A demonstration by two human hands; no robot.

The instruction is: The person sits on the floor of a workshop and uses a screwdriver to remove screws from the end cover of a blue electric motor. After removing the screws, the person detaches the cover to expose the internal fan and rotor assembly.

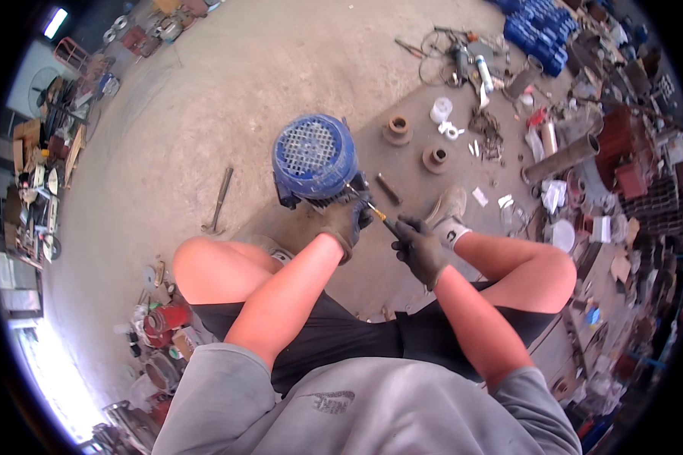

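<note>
A blue electric motor (pixel 315 155) stands on the floor before me, its round grille facing up. My left hand (pixel 343 224), in a dark glove, is closed against the motor's lower right side; some of its fingers are hidden. My right hand (pixel 423 252), also gloved, grips the dark handle of a screwdriver (pixel 380 215) with a yellow section. The screwdriver slants up and left, its tip end reaching the motor's edge beside my left hand. Just right of the motor lies a short dark metal bar (pixel 388 189).
A hammer (pixel 220 199) lies left of the motor. Two rusty flanged metal parts (pixel 397 130) stand to the right, near a white cup (pixel 442 110). Farther right are a long metal pipe (pixel 560 159) and cluttered parts. Blue castings (pixel 537 34) are piled at the far right.
</note>
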